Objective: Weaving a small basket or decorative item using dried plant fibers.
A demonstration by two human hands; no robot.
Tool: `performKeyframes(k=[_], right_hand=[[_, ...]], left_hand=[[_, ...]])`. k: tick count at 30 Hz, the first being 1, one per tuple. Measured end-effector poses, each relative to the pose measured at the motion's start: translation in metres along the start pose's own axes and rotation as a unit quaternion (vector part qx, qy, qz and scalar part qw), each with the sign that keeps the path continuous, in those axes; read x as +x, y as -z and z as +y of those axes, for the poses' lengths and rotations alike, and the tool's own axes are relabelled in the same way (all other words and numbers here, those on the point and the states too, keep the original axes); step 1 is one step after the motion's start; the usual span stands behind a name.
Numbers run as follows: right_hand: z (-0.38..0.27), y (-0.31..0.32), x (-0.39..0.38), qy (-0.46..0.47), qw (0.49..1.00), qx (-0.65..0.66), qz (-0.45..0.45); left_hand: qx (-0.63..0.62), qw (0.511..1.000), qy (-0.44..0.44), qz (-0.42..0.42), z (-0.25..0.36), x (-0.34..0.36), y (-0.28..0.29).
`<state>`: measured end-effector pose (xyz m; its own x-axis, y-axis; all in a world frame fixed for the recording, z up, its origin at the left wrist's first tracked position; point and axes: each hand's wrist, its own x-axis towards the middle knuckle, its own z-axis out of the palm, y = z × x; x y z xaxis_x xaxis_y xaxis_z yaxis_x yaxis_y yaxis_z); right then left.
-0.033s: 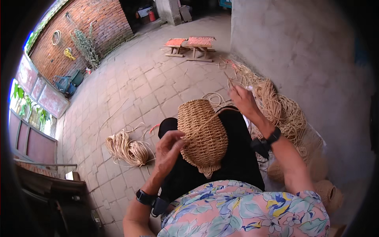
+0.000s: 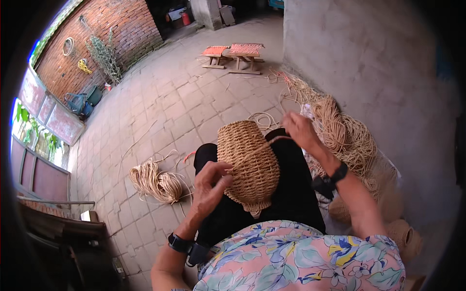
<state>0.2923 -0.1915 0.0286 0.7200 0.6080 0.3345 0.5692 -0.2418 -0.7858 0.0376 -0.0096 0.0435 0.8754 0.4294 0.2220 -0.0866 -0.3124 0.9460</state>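
A tan woven basket (image 2: 248, 167) lies across my lap on black trousers, its narrower, pointed end toward me. My left hand (image 2: 209, 186) holds its left side, thumb and fingers bent at the weave. Beyond the basket's right side, my right hand (image 2: 301, 130) is closed over my right knee. A tan cord (image 2: 280, 139) runs from the basket's right edge to this hand, which grips it; the fingertips are partly hidden. A thin strand rises from the fingers toward the floor beyond.
A bundle of cord (image 2: 155, 183) lies on the paved floor at left. A large heap of cord (image 2: 335, 121) lies along the grey wall (image 2: 369, 58) at right, with woven pieces (image 2: 403, 237) nearer me. Two low stools (image 2: 245, 51) stand ahead.
My right hand has come down slightly, nearer the knee, and the cord to the basket hangs slacker. My left hand has shifted a little to the right along the basket's side.
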Motion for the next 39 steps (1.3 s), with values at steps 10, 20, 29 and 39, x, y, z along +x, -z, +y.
performKeyframes(k=[10, 20, 29, 39], right_hand=[[-0.033, -0.011, -0.099, 0.064, 0.998, 0.011, -0.003], [-0.026, -0.054, -0.069, 0.127, 0.981, -0.129, 0.064], [-0.054, -0.044, -0.066, 0.155, 0.982, -0.074, 0.074], [-0.042, -0.015, -0.077, -0.003, 0.999, 0.036, 0.005]], left_hand=[[0.123, 0.991, -0.053, -0.030, -0.003, -0.012, -0.015], [-0.389, 0.916, 0.095, -0.012, -0.035, -0.014, 0.000], [-0.549, 0.829, 0.109, 0.008, -0.046, -0.021, 0.005], [-0.361, 0.928, 0.091, 0.002, -0.027, -0.028, 0.013]])
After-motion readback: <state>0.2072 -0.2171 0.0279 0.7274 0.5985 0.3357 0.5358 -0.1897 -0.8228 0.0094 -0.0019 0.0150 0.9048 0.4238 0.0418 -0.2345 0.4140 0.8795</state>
